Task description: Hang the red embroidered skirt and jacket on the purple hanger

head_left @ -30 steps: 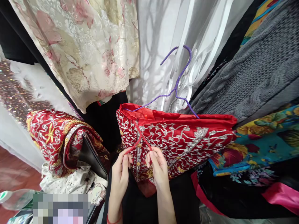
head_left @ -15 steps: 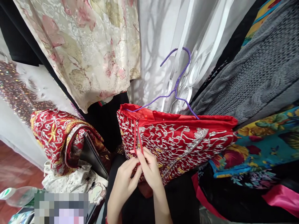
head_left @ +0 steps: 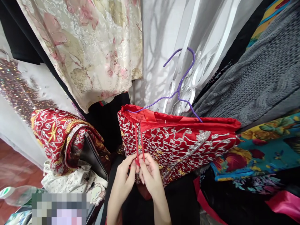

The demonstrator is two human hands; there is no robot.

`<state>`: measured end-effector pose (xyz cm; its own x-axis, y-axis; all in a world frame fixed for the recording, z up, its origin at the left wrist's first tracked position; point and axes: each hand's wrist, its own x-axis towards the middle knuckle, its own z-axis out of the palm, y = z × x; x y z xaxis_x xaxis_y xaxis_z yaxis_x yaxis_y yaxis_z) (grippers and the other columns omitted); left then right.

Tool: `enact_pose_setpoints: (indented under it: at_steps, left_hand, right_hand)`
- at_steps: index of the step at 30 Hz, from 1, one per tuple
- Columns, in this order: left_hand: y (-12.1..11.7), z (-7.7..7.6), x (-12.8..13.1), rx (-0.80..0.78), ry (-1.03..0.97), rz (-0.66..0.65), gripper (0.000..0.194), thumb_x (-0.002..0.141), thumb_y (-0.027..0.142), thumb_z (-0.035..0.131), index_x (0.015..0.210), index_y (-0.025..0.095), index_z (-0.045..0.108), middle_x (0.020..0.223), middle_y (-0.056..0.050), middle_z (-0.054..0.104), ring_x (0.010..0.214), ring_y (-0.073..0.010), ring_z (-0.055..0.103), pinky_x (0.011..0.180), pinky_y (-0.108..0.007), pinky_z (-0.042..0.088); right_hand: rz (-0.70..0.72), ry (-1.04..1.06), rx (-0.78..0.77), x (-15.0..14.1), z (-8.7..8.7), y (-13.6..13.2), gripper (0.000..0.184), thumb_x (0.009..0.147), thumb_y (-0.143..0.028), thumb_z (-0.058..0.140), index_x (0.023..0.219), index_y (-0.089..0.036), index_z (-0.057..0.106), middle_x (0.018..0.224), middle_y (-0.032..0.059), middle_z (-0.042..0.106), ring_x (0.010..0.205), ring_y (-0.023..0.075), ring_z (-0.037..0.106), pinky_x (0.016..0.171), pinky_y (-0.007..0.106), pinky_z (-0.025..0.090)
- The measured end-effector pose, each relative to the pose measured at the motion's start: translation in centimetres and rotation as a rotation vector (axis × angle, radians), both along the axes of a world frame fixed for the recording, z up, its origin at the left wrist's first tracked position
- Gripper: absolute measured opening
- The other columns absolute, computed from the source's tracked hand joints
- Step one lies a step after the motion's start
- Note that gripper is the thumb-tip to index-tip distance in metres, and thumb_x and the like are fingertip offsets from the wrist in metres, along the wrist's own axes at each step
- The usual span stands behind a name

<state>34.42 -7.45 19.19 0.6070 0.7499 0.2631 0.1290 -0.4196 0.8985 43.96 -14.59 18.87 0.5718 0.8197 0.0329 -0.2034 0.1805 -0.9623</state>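
Observation:
A red skirt [head_left: 178, 137] with silver and gold embroidery lies over my lap, its red satin waistband at the top. Inside the waistband sits a purple wire hanger [head_left: 179, 90], hook upward. Two ends of a thin red drawstring [head_left: 137, 140] run down from the waistband into my fingers. My left hand [head_left: 125, 172] pinches the drawstring near its lower part. Close beside it, my right hand [head_left: 150, 172] is closed on the other strand. The fingers partly hide where the strands meet.
At left, another embroidered red garment [head_left: 53, 134] lies folded over a dark flat object and white dotted cloth [head_left: 67, 181]. A plastic bottle [head_left: 21, 195] stands lower left. A floral cream garment [head_left: 93, 53] hangs above; a grey knit [head_left: 257, 68] and teal floral cloth [head_left: 264, 150] hang right.
Both hands have shifted slightly, drawing a little lower and apart, with the drawstring strands between them. The skirt and hanger stay almost in place.

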Motion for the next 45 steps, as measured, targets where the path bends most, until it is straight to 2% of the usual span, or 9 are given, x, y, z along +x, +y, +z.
enact_pose_setpoints:
  at_steps: [2, 7, 12, 16, 22, 29, 34, 38, 45]
  left_hand:
    - [-0.6, 0.2, 0.6, -0.093, -0.058, -0.022, 0.041, 0.102, 0.04, 0.042, 0.126, 0.019, 0.067, 0.122, -0.011, 0.072, 0.102, -0.0213, 0.07, 0.091, -0.032, 0.057]
    - [-1.2, 0.0, 1.7, -0.151, -0.183, -0.014, 0.042, 0.098, 0.042, 0.053, 0.134, 0.021, 0.054, 0.128, -0.011, 0.069, 0.116, -0.0218, 0.068, 0.099, -0.033, 0.055]
    - [-0.9, -0.8, 1.9, -0.209, -0.255, 0.056, 0.038, 0.101, 0.045, 0.047, 0.131, 0.022, 0.051, 0.128, -0.013, 0.069, 0.115, -0.0225, 0.07, 0.092, -0.034, 0.059]
    - [-0.7, -0.9, 1.9, -0.204, -0.366, 0.116, 0.037, 0.1, 0.041, 0.05, 0.132, 0.024, 0.04, 0.123, -0.012, 0.072, 0.114, -0.0204, 0.069, 0.094, -0.034, 0.057]
    - [-0.7, -0.1, 2.0, -0.191, -0.3, 0.108, 0.027, 0.099, 0.045, 0.05, 0.104, 0.021, 0.061, 0.11, -0.009, 0.075, 0.086, -0.0171, 0.073, 0.068, -0.024, 0.057]
    - [-1.5, 0.7, 1.8, -0.296, -0.481, 0.128, 0.025, 0.092, 0.041, 0.065, 0.108, 0.023, 0.058, 0.103, -0.006, 0.078, 0.095, -0.0166, 0.074, 0.083, -0.025, 0.059]
    - [-1.9, 0.1, 2.2, -0.287, -0.523, 0.116, 0.027, 0.095, 0.038, 0.063, 0.115, 0.022, 0.053, 0.113, -0.011, 0.077, 0.108, -0.0193, 0.072, 0.096, -0.032, 0.058]
    - [-2.1, -0.2, 2.8, -0.313, -0.619, 0.178, 0.028, 0.091, 0.035, 0.069, 0.11, 0.021, 0.053, 0.109, -0.01, 0.078, 0.103, -0.0205, 0.075, 0.088, -0.03, 0.061]
    - [-1.3, -0.6, 1.7, -0.339, -0.615, 0.222, 0.033, 0.085, 0.036, 0.075, 0.103, 0.021, 0.052, 0.097, -0.007, 0.079, 0.09, -0.021, 0.077, 0.078, -0.028, 0.062]
  right_hand:
    - [0.021, 0.038, -0.002, -0.3, 0.0, 0.1, 0.037, 0.092, -0.058, 0.057, 0.098, -0.021, 0.058, 0.063, -0.0063, 0.051, 0.04, 0.0037, 0.033, 0.037, 0.016, 0.026]
    - [-0.04, 0.093, 0.019, -0.7, -0.2, 0.3, 0.041, 0.085, -0.055, 0.068, 0.107, -0.024, 0.055, 0.081, 0.0007, 0.063, 0.052, 0.0077, 0.047, 0.043, 0.018, 0.038]
    - [0.046, 0.119, 0.045, -0.5, -0.2, 0.5, 0.036, 0.088, -0.053, 0.065, 0.099, -0.019, 0.063, 0.068, -0.0031, 0.056, 0.044, 0.0038, 0.032, 0.04, 0.019, 0.026]
    - [0.016, 0.173, 0.114, -0.2, -0.4, 0.5, 0.033, 0.088, -0.051, 0.066, 0.09, -0.018, 0.067, 0.068, -0.0025, 0.058, 0.044, 0.0031, 0.035, 0.043, 0.02, 0.024]
    - [0.039, 0.179, 0.151, -0.3, -0.5, 0.2, 0.032, 0.089, -0.049, 0.067, 0.081, -0.018, 0.065, 0.067, -0.003, 0.055, 0.047, 0.0033, 0.039, 0.047, 0.02, 0.028]
    - [0.028, 0.234, 0.142, -0.6, -0.3, 0.5, 0.03, 0.089, -0.047, 0.068, 0.103, -0.021, 0.066, 0.067, -0.0043, 0.054, 0.049, 0.0034, 0.035, 0.046, 0.019, 0.024]
    - [0.119, 0.36, 0.167, -0.4, -0.2, 0.4, 0.026, 0.086, -0.043, 0.07, 0.093, -0.017, 0.069, 0.065, -0.0029, 0.055, 0.048, 0.0031, 0.034, 0.046, 0.02, 0.019]
    - [0.037, 0.414, 0.204, -0.1, 0.2, 0.1, 0.024, 0.081, -0.041, 0.073, 0.087, -0.017, 0.07, 0.062, -0.0027, 0.056, 0.047, 0.0035, 0.035, 0.047, 0.021, 0.018]
    - [0.106, 0.346, 0.179, -0.5, 0.7, -0.1, 0.021, 0.083, -0.038, 0.07, 0.088, -0.018, 0.072, 0.063, -0.0024, 0.055, 0.048, 0.004, 0.034, 0.047, 0.022, 0.019]
